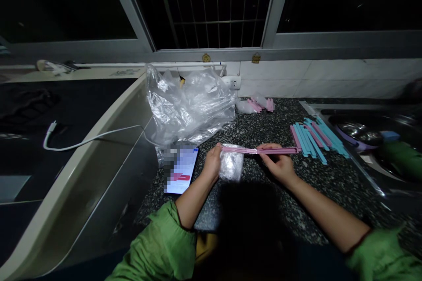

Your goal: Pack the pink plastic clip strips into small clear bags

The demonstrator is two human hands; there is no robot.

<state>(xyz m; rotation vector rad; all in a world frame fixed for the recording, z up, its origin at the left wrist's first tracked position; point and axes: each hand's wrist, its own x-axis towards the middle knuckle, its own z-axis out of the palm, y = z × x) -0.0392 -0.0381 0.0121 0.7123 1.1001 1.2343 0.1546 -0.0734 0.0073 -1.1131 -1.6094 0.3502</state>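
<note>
Long thin pink plastic strips (280,151) stretch sideways between my hands above the dark countertop. My left hand (212,162) pinches their left end, where a clear plastic bag (231,164) seems to hang around or under them; which of the two I cannot tell. Closer to the middle, my right hand (278,166) grips the strips with its thumb in front and fingers behind. Their right end reaches past that hand toward a loose pile of light blue strips (306,140) and pink ones. A phone (182,171) with its screen lit lies just left of my left hand.
Crumpled clear plastic sheeting (191,105) fills the back left of the speckled countertop (263,127). Small wrapped pink pieces (259,104) lie by the tiled wall. At right is a sink (343,116) with items in it. A white cable (95,136) crosses the left side.
</note>
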